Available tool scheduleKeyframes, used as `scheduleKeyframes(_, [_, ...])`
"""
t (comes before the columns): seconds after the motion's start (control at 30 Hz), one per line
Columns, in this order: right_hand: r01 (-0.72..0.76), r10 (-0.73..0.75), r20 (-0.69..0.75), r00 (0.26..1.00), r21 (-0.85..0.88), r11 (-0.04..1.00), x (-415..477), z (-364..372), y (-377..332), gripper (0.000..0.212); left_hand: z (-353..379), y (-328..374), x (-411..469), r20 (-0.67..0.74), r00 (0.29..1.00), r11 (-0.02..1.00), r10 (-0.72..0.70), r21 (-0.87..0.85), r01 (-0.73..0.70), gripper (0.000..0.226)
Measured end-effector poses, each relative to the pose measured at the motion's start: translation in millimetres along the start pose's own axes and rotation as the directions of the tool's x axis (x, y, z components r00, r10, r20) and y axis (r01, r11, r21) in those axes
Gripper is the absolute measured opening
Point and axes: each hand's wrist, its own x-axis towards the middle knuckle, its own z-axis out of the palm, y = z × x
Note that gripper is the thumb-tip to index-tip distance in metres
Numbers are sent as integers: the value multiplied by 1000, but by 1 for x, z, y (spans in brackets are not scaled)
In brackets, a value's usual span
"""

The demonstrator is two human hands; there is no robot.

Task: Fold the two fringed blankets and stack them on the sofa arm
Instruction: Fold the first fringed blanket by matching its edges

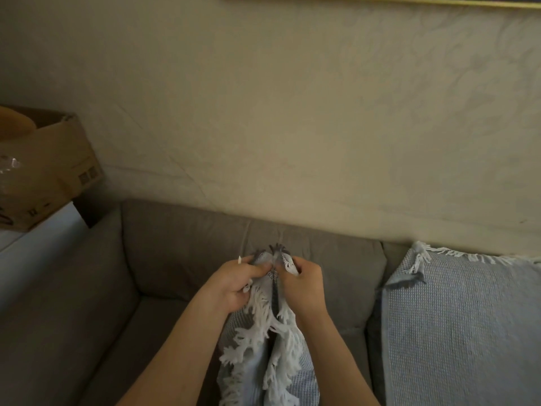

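Folding of the first blanket, step in hand judged to be the matching of corners: left hand (237, 285) and right hand (304, 284) held side by side in front of the grey sofa (190, 253), fingers of each curled and pinched on a top corner of the pale blue fringed blanket (263, 341), which hangs from the grip toward the person, white fringe spilling between the forearms. Second blanket (462, 317): same weave, spread unfolded over the back cushion at right, fringe along its top edge. Sofa arm (58, 303): at left, no blanket on it yet. Cardboard box (49, 168): beyond the arm. Next move, by estimate: hold both corners pinched, even the edges, halve the hanging length; loose fringe may hide misaligned edges
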Motion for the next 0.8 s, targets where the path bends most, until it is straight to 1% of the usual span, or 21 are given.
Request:
scheduleKeyframes(0.07, [1, -1, 20, 1000, 3, 1000, -2, -2, -2, 45, -1, 1, -2, -14, 999, 999, 32, 43, -31, 22])
scheduleKeyframes(0.13, [24, -23, 26, 999, -30, 999, -5, -3, -4, 48, -1, 0, -2, -62, 995, 992, 84, 100, -78, 20])
scheduleKeyframes(0.2, [68, -67, 9, 998, -117, 991, -7, -3, -5, 52, 0, -1, -4, -113, 985, 983, 134, 140, -117, 20])
scheduleKeyframes(0.27, [124, -125, 7, 992, -228, 966, -8, -4, -7, 49, 1, -1, -6, -132, 977, 974, 170, 174, -146, 17])
scheduleKeyframes(0.37, [230, -233, 36, 972, -361, 904, -10, -4, -8, 41, 4, 4, -13, -94, 970, 947, 223, 259, -193, 5])
scheduleKeyframes(0.47, [289, -294, 63, 954, -458, 840, -13, -1, -5, 35, 8, 8, -19, -62, 957, 881, 282, 411, -233, 8])
scheduleKeyframes(0.53, [288, -292, 66, 954, -467, 836, -14, -1, -6, 32, 10, 9, -21, -59, 942, 840, 331, 474, -265, 11])
scheduleKeyframes(0.6, [282, -296, 44, 954, -459, 842, -14, -2, -10, 35, 11, 8, -20, -89, 924, 815, 372, 507, -280, 19])
scheduleKeyframes(0.67, [266, -298, 7, 954, -474, 839, -14, -2, -16, 41, 13, 7, -19, -111, 900, 769, 422, 570, -290, 25])
scheduleKeyframes(0.7, [273, -306, 14, 952, -489, 828, -15, -1, -19, 42, 15, 8, -20, -97, 890, 743, 445, 595, -306, 20])
scheduleKeyframes(0.73, [293, -315, 44, 948, -503, 813, -16, 1, -20, 41, 18, 8, -22, -71, 887, 717, 456, 619, -320, 9])
scheduleKeyframes(0.77, [323, -323, 93, 942, -512, 796, -17, 2, -21, 40, 20, 8, -24, -48, 881, 690, 470, 642, -333, 3])
scheduleKeyframes(0.8, [351, -324, 146, 935, -516, 781, -17, 3, -21, 37, 21, 9, -24, -37, 873, 662, 487, 667, -341, 9])
